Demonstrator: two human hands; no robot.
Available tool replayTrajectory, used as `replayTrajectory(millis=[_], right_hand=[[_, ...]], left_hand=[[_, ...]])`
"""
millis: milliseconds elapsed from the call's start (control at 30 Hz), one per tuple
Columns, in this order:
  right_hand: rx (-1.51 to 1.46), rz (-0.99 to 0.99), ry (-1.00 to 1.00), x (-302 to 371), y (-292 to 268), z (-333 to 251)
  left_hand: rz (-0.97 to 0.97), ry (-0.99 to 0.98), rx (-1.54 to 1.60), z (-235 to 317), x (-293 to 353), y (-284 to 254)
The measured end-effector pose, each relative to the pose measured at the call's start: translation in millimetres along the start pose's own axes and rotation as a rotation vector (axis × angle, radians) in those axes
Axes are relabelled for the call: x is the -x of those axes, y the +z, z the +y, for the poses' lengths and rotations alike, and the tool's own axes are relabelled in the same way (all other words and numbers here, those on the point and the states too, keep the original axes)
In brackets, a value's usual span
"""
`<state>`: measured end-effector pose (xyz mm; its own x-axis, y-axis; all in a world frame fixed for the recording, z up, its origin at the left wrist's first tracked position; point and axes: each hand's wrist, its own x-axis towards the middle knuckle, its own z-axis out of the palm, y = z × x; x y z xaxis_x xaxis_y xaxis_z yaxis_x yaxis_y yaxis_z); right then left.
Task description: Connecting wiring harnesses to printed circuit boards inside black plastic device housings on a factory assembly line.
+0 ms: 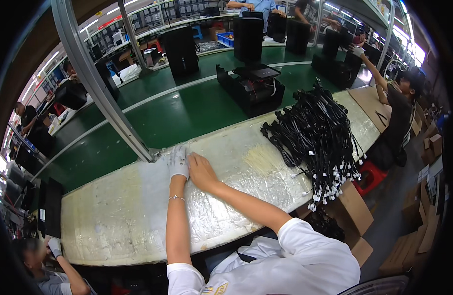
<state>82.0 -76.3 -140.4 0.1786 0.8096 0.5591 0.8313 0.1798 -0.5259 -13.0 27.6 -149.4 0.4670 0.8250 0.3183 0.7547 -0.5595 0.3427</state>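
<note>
My left hand (178,163), in a thin white glove, is at the far edge of the pale, plastic-covered worktable (133,211), its fingers stretched forward. Right against it is my bare right hand (202,173), its fingers curled inward at the glove's side. Whatever those fingers may pinch is hidden. To the right of both hands, several thin cream-coloured strips, which look like cable ties (263,160), lie spread on the table. Beyond them is a large heap of black cables (317,132) with white connectors at their near ends.
A metal post (103,88) rises beside my left hand. Past the table runs a green conveyor (162,115) carrying black cabinets, one an open housing (253,88) with wires. Co-workers sit at both table ends. An open cardboard box (354,211) and red stool (370,177) stand at right.
</note>
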Motion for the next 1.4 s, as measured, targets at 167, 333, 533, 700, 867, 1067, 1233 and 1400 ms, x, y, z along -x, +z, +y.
replayTrajectory(millis=[167,333,533,700,867,1067,1233,1400], right_hand=[[-0.110,-0.046,-0.037,7,-3,2],[-0.107,-0.020,-0.067,5,-7,3],[-0.145,-0.096,-0.049,-2,2,1],[-0.098,0.026,-0.163,-2,7,14],[-0.137,-0.030,-0.149,0,-5,8],[-0.135,-0.095,-0.181,1,-3,9],[-0.105,-0.134,-0.202,-1,-2,19],[-0.055,-0.112,-0.217,-1,-7,13]], left_hand=[[0.034,0.005,-0.037,-3,7,8],[0.051,0.010,-0.032,0,4,8],[-0.053,-0.096,0.059,6,6,-9],[-0.040,-0.083,0.091,-5,2,16],[-0.145,-0.146,-0.019,16,2,-4],[-0.067,-0.157,0.078,19,10,-15],[0.721,-0.022,0.273,45,9,-140],[1.213,-0.315,-0.333,9,127,-270]])
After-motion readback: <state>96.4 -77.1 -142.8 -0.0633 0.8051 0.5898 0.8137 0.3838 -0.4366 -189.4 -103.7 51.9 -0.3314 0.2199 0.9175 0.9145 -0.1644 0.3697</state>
